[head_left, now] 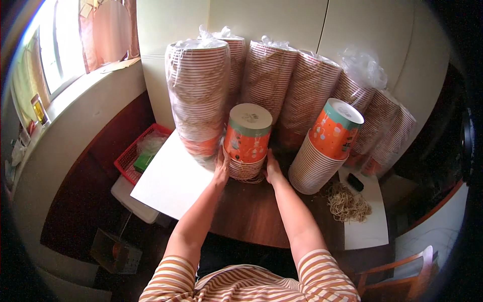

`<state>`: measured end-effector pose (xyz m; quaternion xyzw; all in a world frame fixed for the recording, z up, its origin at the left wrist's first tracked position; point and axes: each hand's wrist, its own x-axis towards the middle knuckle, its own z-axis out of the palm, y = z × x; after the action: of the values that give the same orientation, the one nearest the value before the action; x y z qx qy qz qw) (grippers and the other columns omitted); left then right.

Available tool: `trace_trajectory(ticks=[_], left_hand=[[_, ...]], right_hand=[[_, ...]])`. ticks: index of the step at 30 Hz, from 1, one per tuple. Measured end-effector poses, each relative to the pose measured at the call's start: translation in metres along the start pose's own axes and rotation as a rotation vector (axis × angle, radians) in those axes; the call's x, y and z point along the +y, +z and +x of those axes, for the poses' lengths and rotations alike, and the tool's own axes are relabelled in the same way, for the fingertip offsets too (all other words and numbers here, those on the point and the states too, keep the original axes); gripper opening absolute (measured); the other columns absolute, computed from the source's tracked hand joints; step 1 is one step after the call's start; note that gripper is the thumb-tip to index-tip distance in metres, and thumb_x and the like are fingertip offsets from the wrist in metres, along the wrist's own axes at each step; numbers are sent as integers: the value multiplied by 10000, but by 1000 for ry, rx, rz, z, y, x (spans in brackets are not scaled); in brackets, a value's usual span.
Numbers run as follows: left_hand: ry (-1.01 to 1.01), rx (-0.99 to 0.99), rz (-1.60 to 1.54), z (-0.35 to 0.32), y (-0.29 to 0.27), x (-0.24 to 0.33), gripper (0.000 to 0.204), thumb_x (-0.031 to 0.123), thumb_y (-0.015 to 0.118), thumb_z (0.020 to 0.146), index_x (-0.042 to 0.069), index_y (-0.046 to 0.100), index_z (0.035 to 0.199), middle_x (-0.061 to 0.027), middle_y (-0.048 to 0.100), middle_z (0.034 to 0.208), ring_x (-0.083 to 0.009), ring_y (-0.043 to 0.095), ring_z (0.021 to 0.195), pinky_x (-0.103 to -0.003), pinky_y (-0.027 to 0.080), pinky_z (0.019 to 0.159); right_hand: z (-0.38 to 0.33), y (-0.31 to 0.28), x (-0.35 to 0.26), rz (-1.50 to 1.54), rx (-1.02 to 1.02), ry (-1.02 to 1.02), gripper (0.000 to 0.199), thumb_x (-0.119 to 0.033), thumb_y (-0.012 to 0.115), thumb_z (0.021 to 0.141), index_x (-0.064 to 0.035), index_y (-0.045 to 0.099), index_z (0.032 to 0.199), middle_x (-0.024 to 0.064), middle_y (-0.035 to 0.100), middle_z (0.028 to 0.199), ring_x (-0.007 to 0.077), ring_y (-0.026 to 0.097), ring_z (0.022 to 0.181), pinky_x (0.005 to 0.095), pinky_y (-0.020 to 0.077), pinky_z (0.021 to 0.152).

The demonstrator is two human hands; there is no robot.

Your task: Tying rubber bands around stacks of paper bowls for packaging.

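Pale panelled wall (271,20) backed dark brown worktop (246,211). Short cup stack (249,143), upside down, orange with green band, stood mid-worktop; left hand (221,166) and right hand (272,166) held it between them, one on each side. Tall plastic-wrapped stacks (198,90) crowded close behind and at left, hemming it in. Taller unwrapped stack (317,161) stood at right, tangled twine (348,202) and small black object (354,182) beyond it. Red basket (125,167) sat past worktop's left edge.

Room: apparently a home, used as workspace
Window (58,53): curtained
Chair (395,265): wooden, household type
Table (251,214): tubs (247,143) in bulk
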<state>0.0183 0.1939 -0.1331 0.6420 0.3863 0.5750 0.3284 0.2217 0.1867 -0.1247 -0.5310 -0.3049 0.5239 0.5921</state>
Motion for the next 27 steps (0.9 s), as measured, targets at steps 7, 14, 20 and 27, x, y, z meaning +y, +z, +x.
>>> trace_trajectory(ticks=[7, 14, 20, 27], left_hand=[[-229, 62, -324, 19, -22, 31, 672, 483, 375, 920, -22, 308, 1358, -168, 314, 1405, -280, 274, 1305, -347, 213, 1067], [-354, 61, -516, 53, -34, -4, 671, 497, 338, 933, -8, 300, 1373, -125, 300, 1424, -232, 269, 1312, -315, 193, 1080], [-294, 45, -570, 58, -27, -18, 613, 444, 328, 954, -19, 329, 1356, -129, 314, 1416, -228, 273, 1313, -311, 184, 1086], [-241, 89, -387, 38, -14, 3, 639, 477, 272, 947, -23, 322, 1342, -166, 355, 1369, -274, 322, 1267, -341, 223, 1053]], right_hand=[[-7, -8, 15, 83, -125, -159, 512, -457, 404, 915, -107, 450, 1286, 40, 492, 1281, 183, 420, 1179, 365, 334, 966], [-43, 5, 11, -244, -337, -372, 739, -89, 681, 731, -25, 297, 1359, 101, 410, 1344, 212, 363, 1250, 362, 277, 1041], [-61, 20, -18, -697, -337, -614, 1141, -212, 848, 530, -21, 141, 1404, 148, 283, 1419, 249, 285, 1309, 363, 239, 1075], [-75, 36, -29, -470, -367, -589, 1239, -306, 890, 439, -78, 150, 1406, 125, 233, 1446, 264, 243, 1330, 403, 232, 1084]])
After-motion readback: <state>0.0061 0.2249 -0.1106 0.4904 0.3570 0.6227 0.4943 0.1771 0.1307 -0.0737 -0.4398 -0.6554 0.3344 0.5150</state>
